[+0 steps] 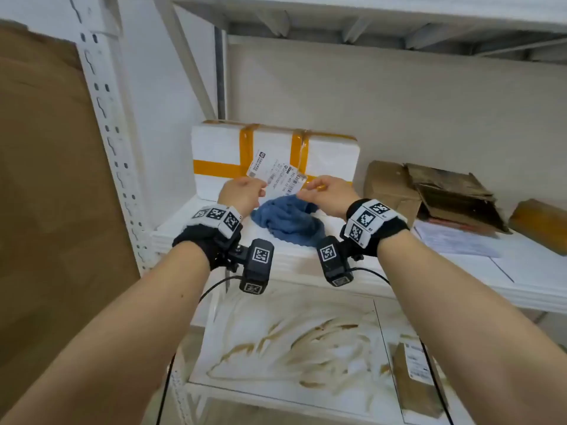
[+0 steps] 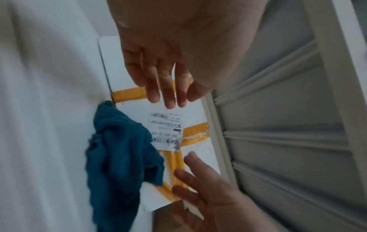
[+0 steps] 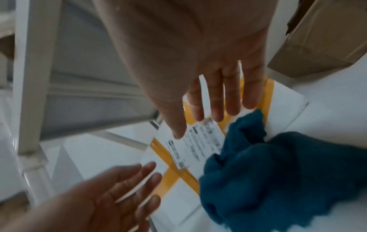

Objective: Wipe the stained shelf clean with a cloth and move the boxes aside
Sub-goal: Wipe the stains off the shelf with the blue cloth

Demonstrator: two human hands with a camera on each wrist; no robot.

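A white foam box (image 1: 214, 148) bound with yellow tape and bearing a shipping label stands at the left of the upper shelf (image 1: 534, 271). A crumpled blue cloth (image 1: 288, 219) lies on that shelf just in front of the box. My left hand (image 1: 254, 188) and right hand (image 1: 310, 188) hover over the cloth in front of the box face, both empty. In the wrist views the fingers of each hand (image 2: 166, 94) (image 3: 216, 103) are straight and spread; contact with the box (image 2: 192, 111) (image 3: 286, 100) is unclear. The lower shelf (image 1: 306, 342) carries brown smeared stains.
Brown cardboard boxes (image 1: 392, 185), torn cardboard (image 1: 454, 194) and a brown parcel (image 1: 540, 222) sit at the right of the upper shelf, with papers (image 1: 454, 240) in front. A small brown box (image 1: 414, 384) stands on the stained shelf's right. A perforated upright (image 1: 104, 118) and cardboard sheet (image 1: 46, 179) bound the left.
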